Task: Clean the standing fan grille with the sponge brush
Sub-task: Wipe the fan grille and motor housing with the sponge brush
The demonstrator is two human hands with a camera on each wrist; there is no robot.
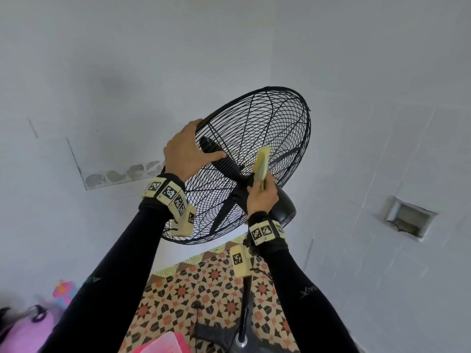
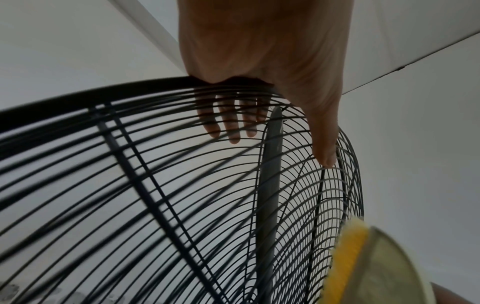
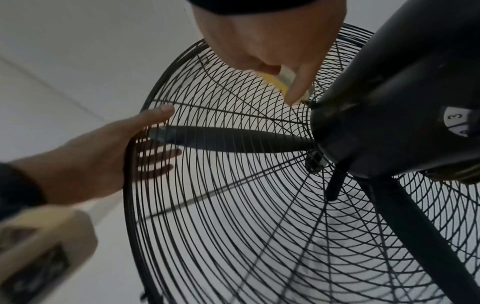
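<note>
The black standing fan's wire grille [image 1: 277,123] is tilted, its rear side towards me. My left hand [image 1: 193,143] grips the rim [image 2: 103,88] at the upper left; its fingers [image 2: 231,127] wrap over to the far side and the thumb lies on the rear wires. My right hand [image 1: 260,197] holds the yellow sponge brush [image 1: 262,161] upright against the rear grille, just left of the black motor housing [image 1: 285,207]. The sponge brush [image 3: 275,81] shows pinched between thumb and fingers in the right wrist view. A dark blade [image 3: 233,139] sits inside the cage.
The fan's pole [image 1: 246,314] runs down to a patterned tile floor [image 1: 204,289]. White walls stand close behind and to the right, with a small recess [image 1: 407,220]. Pink and purple items [image 1: 25,327] lie at the bottom left, and a pink container [image 1: 163,345] below.
</note>
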